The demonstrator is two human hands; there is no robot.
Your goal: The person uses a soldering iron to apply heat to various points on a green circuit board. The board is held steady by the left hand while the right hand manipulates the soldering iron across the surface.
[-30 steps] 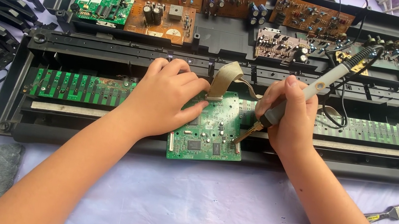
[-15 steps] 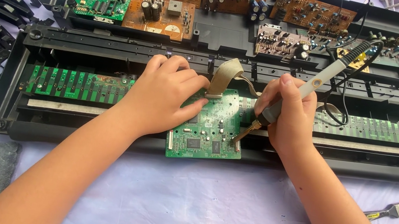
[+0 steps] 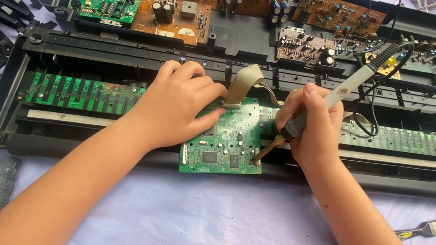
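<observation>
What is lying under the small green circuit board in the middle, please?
The green circuit board rests on the black keyboard chassis, its front edge overhanging the purple cloth. The left hand hides its left part.

No packages, signs or screens show anywhere in the head view. The one thing that reads as a label is a round orange sticker (image 3: 187, 33) on the brown rectangular circuit board (image 3: 163, 15) that lies in the far half of the long black plastic keyboard casing (image 3: 19, 77), towards that casing's far left corner; the sticker sits at the board's near right corner, just below a grey square component, and whatever it carries is too small to make out. Pale printed markings speckle the green square circuit board (image 3: 225, 141) at the casing's near edge, too fine to tell apart
</observation>
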